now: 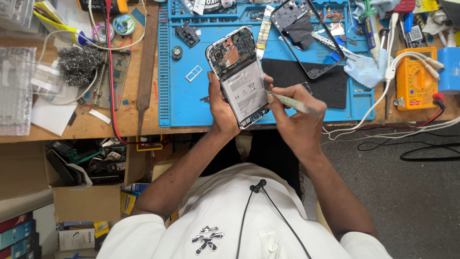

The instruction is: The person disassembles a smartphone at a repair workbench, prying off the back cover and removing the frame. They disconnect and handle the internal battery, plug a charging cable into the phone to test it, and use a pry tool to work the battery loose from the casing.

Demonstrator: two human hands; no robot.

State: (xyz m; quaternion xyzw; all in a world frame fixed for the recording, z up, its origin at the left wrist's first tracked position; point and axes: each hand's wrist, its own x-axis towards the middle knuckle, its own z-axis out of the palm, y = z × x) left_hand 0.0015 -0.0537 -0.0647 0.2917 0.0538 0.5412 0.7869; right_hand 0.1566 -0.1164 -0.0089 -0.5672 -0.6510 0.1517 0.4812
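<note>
My left hand grips an opened phone by its left edge, back cover off, with the white battery and circuit board showing. The phone is held tilted above the near edge of the blue work mat. My right hand holds metal tweezers, whose tip meets the phone's right edge beside the battery. The phone's removed dark back frame lies on the mat to the upper right.
A yellow multimeter with white and red leads sits at the right. A steel wool pad, a solder spool and a clear plastic case lie on the wooden bench at left. Small parts rest on the mat. Boxes stand under the bench.
</note>
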